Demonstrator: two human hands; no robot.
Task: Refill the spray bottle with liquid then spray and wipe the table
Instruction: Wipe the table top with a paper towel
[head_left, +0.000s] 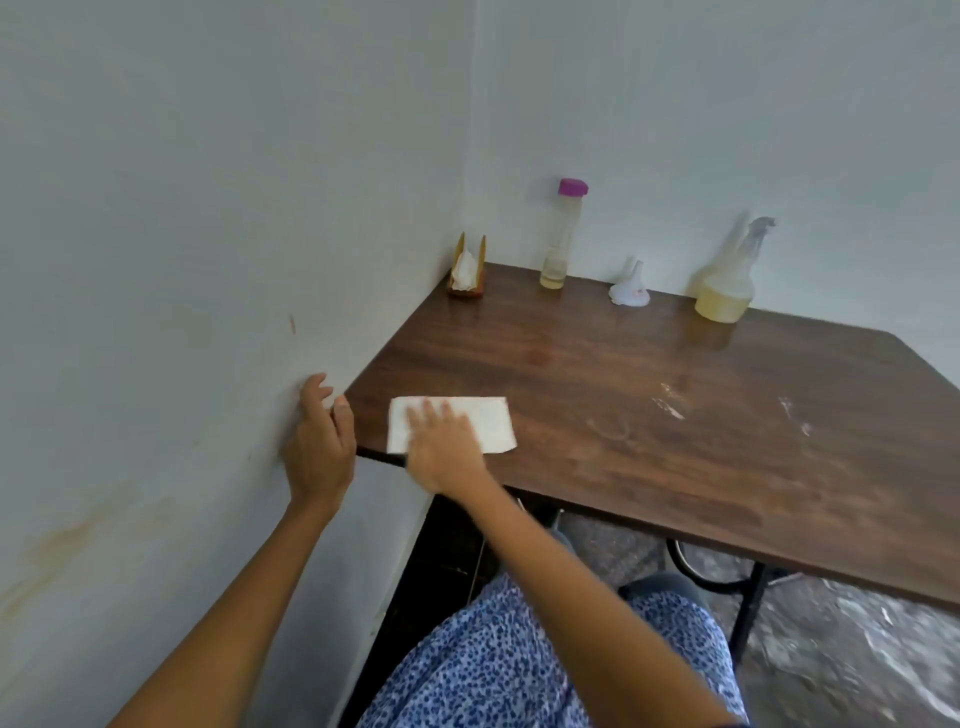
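A white folded napkin (491, 421) lies flat on the brown wooden table (649, 415) near its front left corner. My right hand (441, 447) presses on the napkin with straight fingers. My left hand (319, 441) hovers at the table's left corner beside the wall, fingers relaxed and holding nothing. The clear spray bottle (727, 280) with yellowish liquid stands at the back right. A tall clear bottle with a purple cap (561, 239) stands at the back, a little liquid at its bottom. A small white funnel (629, 288) sits between them.
A wooden napkin holder (467, 270) sits in the back left corner. White walls (208, 208) close off the left and back sides. Wet streaks (670, 402) show on the table's right half. Black table legs (750, 608) stand below.
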